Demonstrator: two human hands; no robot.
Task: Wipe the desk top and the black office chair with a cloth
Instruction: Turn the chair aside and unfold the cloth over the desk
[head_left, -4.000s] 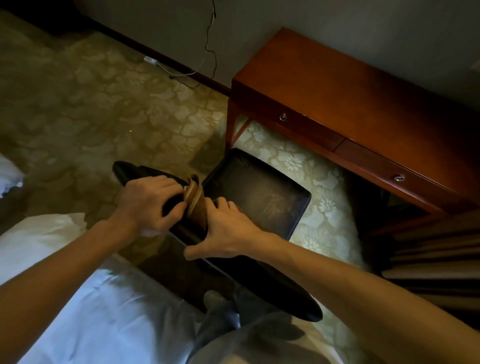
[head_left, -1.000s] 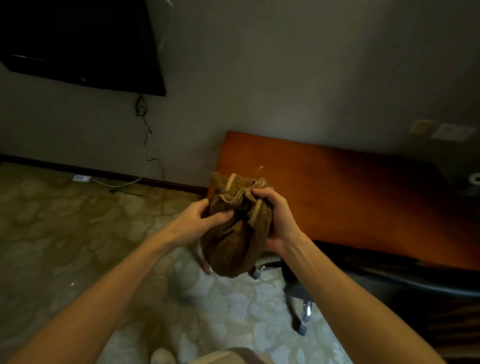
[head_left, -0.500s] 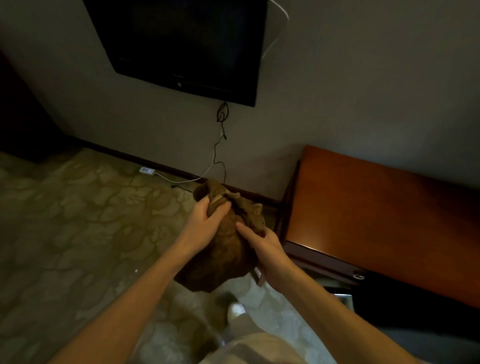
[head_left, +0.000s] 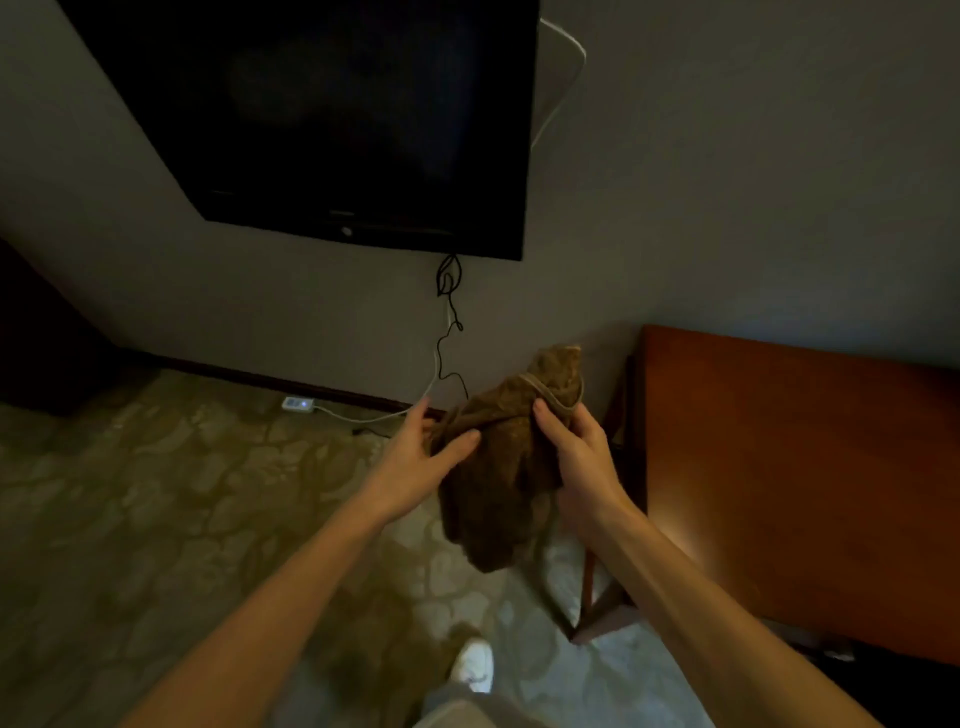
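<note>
A bunched brown cloth (head_left: 498, 467) hangs in the air in front of me, just left of the desk. My right hand (head_left: 576, 457) grips its upper right side, thumb over the pale hem. My left hand (head_left: 421, 457) pinches its left edge between thumb and fingers. The reddish-brown wooden desk top (head_left: 789, 467) fills the right side, bare where I see it. The black office chair is out of view, apart from a dark shape at the bottom right corner that I cannot identify.
A black wall-mounted TV (head_left: 332, 119) hangs above left, with cables (head_left: 449, 322) running down to a white power strip (head_left: 297, 404) on the patterned carpet (head_left: 156, 519). My white shoe (head_left: 474, 667) shows at the bottom. A desk leg (head_left: 589, 571) stands near the cloth.
The view has swung left from the chair to the wall and desk end. The cloth went from the chair's backrest into both hands, and is now raised slightly and shifted right towards the desk.
</note>
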